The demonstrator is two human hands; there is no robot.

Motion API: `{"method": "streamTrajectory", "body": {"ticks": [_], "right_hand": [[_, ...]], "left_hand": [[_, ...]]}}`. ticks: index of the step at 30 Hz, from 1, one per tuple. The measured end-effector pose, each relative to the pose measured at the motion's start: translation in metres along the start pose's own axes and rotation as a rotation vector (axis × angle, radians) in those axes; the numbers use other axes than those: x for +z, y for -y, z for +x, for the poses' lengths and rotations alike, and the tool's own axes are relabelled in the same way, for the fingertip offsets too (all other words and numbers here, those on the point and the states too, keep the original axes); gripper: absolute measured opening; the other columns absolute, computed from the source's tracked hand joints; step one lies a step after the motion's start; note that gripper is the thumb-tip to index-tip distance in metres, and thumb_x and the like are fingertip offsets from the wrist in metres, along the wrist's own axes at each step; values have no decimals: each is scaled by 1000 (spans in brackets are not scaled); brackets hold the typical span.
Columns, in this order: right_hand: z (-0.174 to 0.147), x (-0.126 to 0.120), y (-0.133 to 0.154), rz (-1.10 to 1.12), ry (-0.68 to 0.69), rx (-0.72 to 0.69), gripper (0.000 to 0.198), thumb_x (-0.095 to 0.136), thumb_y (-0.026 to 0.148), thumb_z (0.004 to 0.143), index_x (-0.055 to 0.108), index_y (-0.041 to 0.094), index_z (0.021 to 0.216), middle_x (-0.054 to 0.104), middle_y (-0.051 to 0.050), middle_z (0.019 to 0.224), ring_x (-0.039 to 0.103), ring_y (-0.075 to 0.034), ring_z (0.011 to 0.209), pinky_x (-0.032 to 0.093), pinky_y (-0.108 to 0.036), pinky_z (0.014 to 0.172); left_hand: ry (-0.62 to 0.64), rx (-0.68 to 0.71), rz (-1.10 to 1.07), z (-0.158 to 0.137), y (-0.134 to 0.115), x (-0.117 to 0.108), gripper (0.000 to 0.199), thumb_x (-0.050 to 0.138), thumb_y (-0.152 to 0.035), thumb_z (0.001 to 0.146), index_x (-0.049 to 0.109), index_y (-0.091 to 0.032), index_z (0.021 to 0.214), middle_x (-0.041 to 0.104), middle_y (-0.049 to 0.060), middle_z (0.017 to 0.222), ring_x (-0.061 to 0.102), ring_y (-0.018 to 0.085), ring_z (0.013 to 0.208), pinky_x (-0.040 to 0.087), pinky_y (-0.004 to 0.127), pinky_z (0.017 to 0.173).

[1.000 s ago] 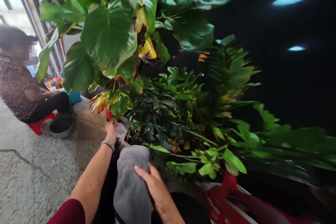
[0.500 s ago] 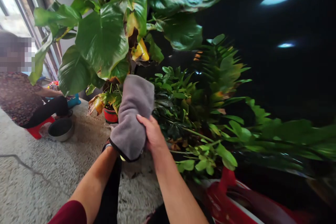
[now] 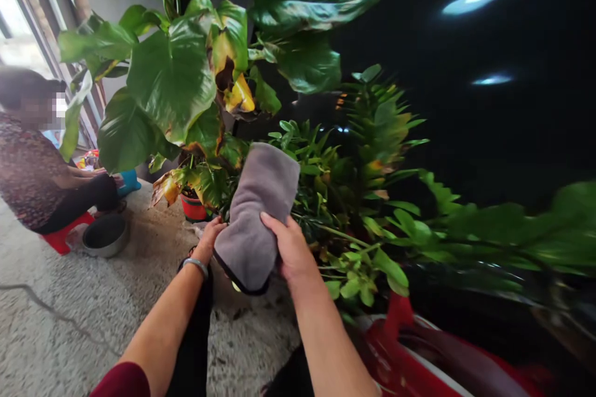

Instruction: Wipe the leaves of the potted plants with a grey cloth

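A grey plush cloth (image 3: 261, 217) with a black-bound edge is stretched out in front of me, its far end tilted up. On its right side my right hand (image 3: 291, 245) is closed, thumb on top and fingers hidden beneath. My left hand (image 3: 210, 240), with a bangle at the wrist, is closed at the cloth's left edge; most of its fingers are out of sight behind the cloth. Just beyond stands a large-leaved potted plant (image 3: 172, 77) with some yellowed, browned leaves, in a red pot (image 3: 194, 206).
On the left a person (image 3: 35, 167) sits on a red stool (image 3: 65, 237) beside a grey basin (image 3: 106, 237). Smaller green plants (image 3: 358, 242) spread to the right against a dark glossy surface (image 3: 512, 136). A red and white object (image 3: 419, 353) lies lower right on the concrete floor.
The cloth has shifted right and slightly down with my right hand. My left hand, hidden under the cloth before, now shows at its left edge.
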State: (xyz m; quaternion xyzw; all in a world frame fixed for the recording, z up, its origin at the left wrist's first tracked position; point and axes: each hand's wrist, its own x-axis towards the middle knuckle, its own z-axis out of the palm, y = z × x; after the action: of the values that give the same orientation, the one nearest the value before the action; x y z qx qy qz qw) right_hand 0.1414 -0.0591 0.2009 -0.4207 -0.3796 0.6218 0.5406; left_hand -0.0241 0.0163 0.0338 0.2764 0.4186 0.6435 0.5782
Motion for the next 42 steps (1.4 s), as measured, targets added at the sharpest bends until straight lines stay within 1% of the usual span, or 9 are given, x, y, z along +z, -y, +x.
{"method": "streamTrajectory", "body": {"ticks": [7,14,17,21,25,29,33,36,42], "right_hand": [[-64,-42,-52,-191,80,275,37,84,46,59,77,25,89,80,-8,86,74,-35,87,58,-45,81],[-4,-58,20,45,-383,-78,37,82,34,48,71,20,81,76,-3,72,74,-29,77,60,-39,76],[14,-55,-3,107,-290,143,24,77,35,51,68,20,68,73,-5,61,74,-31,76,60,-41,74],[-32,-54,-50,13,-80,309,29,82,44,53,71,22,68,75,-9,68,74,-34,79,60,-44,75],[-68,-56,-29,-24,-130,197,39,87,47,49,73,26,79,77,-7,76,74,-33,75,60,-46,75],[-27,-54,12,43,-382,-166,42,85,39,48,71,23,84,78,-4,83,73,-29,84,59,-39,79],[13,-48,-9,120,-334,43,24,77,31,51,69,22,72,75,-4,70,72,-28,81,59,-38,77],[-10,-48,-48,61,-207,215,15,77,35,54,67,26,63,72,-6,62,72,-31,74,59,-42,70],[-69,-62,-41,-80,-164,86,34,84,39,56,72,26,84,79,-3,85,73,-29,88,57,-37,79]], "left_hand": [[58,-28,-193,10,19,-7,33,84,-18,58,66,-16,86,72,6,88,68,23,89,51,35,83],[96,-34,-243,15,36,-2,23,81,-18,62,70,-16,82,75,5,88,67,20,83,53,32,80],[132,-40,-243,14,40,2,20,79,-18,64,71,-16,83,76,5,88,68,20,85,52,31,83],[152,-101,-191,14,43,2,24,80,-19,62,70,-16,84,74,5,86,69,23,90,51,33,85],[176,-140,-168,13,43,-1,28,83,-22,63,68,-16,87,73,4,85,68,22,86,51,32,81],[195,-144,-170,9,44,1,32,84,-23,64,66,-17,89,73,4,86,66,20,80,53,33,79],[216,-145,-163,1,44,6,28,82,-21,68,66,-16,91,73,4,85,66,20,81,52,33,82],[234,-181,-181,-4,42,9,30,82,-24,70,68,-15,95,74,6,89,68,22,89,52,33,85],[262,-209,-123,-6,35,12,36,79,-25,71,68,-18,105,73,4,87,69,23,84,54,35,80]]}}
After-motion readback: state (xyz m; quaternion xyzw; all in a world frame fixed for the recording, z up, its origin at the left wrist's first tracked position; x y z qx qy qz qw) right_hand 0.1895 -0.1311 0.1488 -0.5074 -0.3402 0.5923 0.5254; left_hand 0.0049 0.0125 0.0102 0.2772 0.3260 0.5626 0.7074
